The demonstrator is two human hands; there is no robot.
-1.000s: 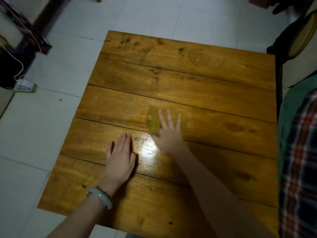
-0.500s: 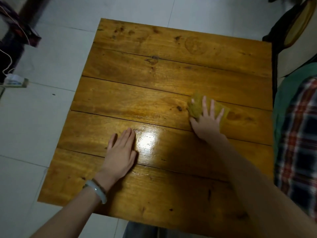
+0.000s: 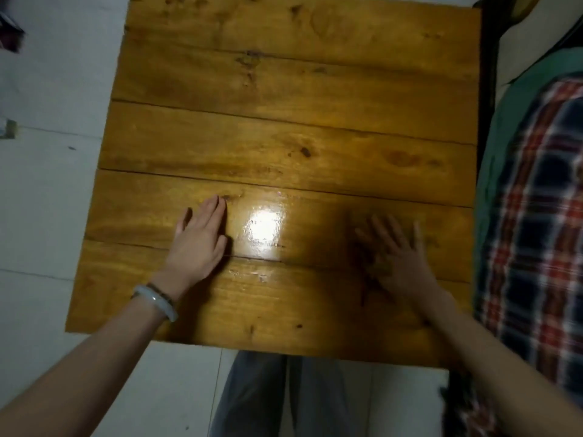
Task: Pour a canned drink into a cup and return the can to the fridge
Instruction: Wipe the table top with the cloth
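No can, cup or fridge is in view. A square wooden plank table [image 3: 284, 89] fills the view. My left hand [image 3: 197, 244] lies flat on it, palm down, fingers together, a pale bangle on the wrist. My right hand [image 3: 397, 253] presses flat on a yellowish cloth [image 3: 367, 244] near the table's right side; the hand is blurred and the cloth mostly hidden under it, hard to tell from the wood.
A plaid and green fabric [image 3: 536, 216] lies along the right edge of the table. White tiled floor [image 3: 53, 184] surrounds the table on the left. My legs in grey trousers [image 3: 268, 398] show below the near edge.
My right hand with the cloth swept from the table's middle to the right, then back toward the near edge. The left hand stayed flat in place. The camera tilted down.
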